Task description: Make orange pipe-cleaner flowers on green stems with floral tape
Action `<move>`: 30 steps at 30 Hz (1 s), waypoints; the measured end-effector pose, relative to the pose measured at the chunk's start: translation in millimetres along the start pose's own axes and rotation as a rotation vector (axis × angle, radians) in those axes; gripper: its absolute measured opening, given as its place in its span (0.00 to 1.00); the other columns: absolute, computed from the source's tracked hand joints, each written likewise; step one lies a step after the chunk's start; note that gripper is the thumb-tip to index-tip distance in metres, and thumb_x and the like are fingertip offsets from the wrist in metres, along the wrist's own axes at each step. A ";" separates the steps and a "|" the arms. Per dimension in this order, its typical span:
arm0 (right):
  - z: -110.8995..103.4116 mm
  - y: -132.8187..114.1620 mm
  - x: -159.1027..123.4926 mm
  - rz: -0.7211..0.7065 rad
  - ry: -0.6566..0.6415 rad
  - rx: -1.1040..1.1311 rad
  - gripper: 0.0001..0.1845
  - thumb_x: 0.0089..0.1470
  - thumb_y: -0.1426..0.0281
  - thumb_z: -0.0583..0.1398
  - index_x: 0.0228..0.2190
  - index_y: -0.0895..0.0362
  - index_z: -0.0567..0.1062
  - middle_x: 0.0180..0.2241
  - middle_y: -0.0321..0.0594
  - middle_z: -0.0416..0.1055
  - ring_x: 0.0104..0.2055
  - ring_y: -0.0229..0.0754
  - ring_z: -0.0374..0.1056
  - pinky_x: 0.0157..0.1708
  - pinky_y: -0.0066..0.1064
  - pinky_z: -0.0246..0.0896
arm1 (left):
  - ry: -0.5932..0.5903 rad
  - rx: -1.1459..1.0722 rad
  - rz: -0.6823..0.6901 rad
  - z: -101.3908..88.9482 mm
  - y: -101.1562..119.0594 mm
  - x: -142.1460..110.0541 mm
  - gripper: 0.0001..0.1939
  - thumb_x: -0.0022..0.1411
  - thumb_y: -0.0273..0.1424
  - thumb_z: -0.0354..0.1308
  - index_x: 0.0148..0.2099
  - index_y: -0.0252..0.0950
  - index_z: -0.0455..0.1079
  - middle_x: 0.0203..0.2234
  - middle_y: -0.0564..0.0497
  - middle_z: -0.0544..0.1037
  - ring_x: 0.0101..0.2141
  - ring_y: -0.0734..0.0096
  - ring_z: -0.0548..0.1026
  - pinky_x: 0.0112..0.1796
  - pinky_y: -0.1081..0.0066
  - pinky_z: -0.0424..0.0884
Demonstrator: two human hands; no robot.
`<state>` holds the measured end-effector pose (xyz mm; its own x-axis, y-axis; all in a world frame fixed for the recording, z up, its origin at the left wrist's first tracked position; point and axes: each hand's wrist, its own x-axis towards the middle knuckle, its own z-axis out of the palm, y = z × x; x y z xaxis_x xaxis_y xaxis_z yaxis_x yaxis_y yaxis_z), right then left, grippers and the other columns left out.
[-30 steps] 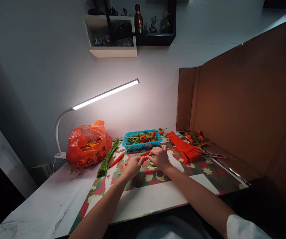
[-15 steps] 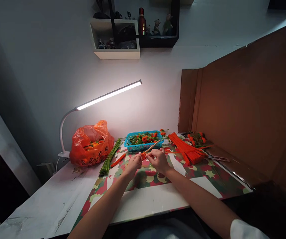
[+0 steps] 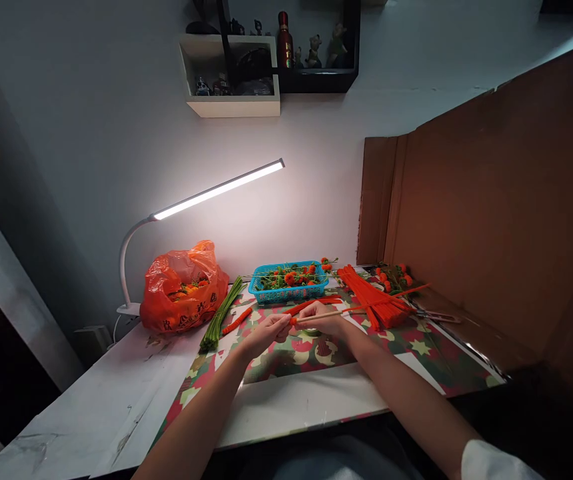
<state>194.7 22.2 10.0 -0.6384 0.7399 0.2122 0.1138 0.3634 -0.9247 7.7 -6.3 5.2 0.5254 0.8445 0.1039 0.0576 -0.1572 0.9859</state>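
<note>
My left hand (image 3: 268, 335) is closed, fingertips pinching an orange fuzzy pipe cleaner (image 3: 293, 321) at the near end of a thin wooden stick (image 3: 334, 313). Close beside it, my right hand (image 3: 320, 320) is closed around the stick, which points right and lies nearly level. The pipe cleaner looks wound on the stick's end, though fingers partly hide it. Behind the hands lie more orange pipe cleaners (image 3: 327, 301). An orange coiled length (image 3: 237, 321) rests left of my left hand. A large bundle of orange pipe cleaners (image 3: 366, 293) lies to the right.
Behind stands a blue basket (image 3: 286, 294) of orange flowers with green stems. A green stem bundle (image 3: 220, 315) and a red plastic bag (image 3: 179, 293) sit left, near a lit lamp (image 3: 219, 190). Scissors (image 3: 441, 318) and a tall cardboard panel (image 3: 491, 220) are at right.
The stick has swung from slanting up and away to nearly level, pointing right. My right hand has turned over it, and both hands are slightly lower.
</note>
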 end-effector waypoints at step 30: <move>19.2 8.1 -2.3 -0.353 0.687 -1.023 0.17 0.59 0.63 0.55 0.24 0.55 0.76 0.23 0.36 0.71 0.29 0.35 0.59 0.36 0.35 0.36 | 0.378 0.811 0.105 2.6 1.2 4.9 0.24 0.61 0.43 0.41 0.26 0.34 0.70 0.19 0.51 0.70 0.23 0.69 0.64 0.25 0.73 0.53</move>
<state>182.5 12.6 -4.0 -0.2663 0.5428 0.7965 0.7451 0.6401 -0.1871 12.5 -3.7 6.5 0.2557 0.8950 0.3654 0.6819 -0.4349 0.5881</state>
